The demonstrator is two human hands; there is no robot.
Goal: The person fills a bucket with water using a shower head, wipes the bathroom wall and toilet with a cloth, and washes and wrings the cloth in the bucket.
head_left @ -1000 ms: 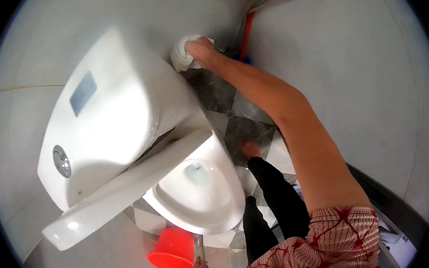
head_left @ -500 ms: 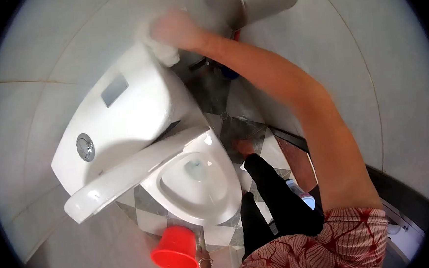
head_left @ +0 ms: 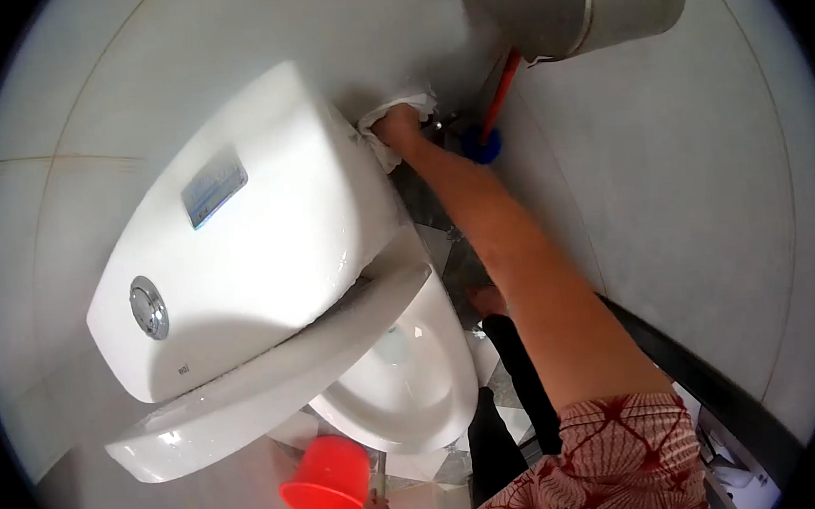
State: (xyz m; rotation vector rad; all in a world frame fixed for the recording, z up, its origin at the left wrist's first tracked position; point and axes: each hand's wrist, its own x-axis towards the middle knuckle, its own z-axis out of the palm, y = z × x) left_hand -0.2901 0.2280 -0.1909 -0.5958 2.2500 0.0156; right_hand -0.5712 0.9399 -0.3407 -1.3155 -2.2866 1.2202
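My right hand (head_left: 402,126) is closed on a white cloth (head_left: 381,149), low against the wall beside the toilet tank (head_left: 266,235). Part of the cloth is hidden under the fingers. At the bottom edge, my left hand (head_left: 377,508), with a bangle on the wrist, grips the side of a red bucket (head_left: 328,479); its fingers are small and partly hidden. The white toilet has its lid (head_left: 248,386) raised against the tank, and the toilet bowl (head_left: 406,385) stands uncovered below. A round flush button (head_left: 149,308) and a label (head_left: 215,187) are on the tank top.
A grey cylindrical container (head_left: 598,5) is at the upper right by the wall. Below it stands a brush with a red handle (head_left: 502,95) and blue bristles (head_left: 481,144). Patterned floor tiles (head_left: 416,464) surround the toilet, close to the tiled walls.
My right hand has moved the cloth down and right, from the tank's corner to low beside the tank. The view has shifted, showing more of the brush. My left hand stays at the bucket.
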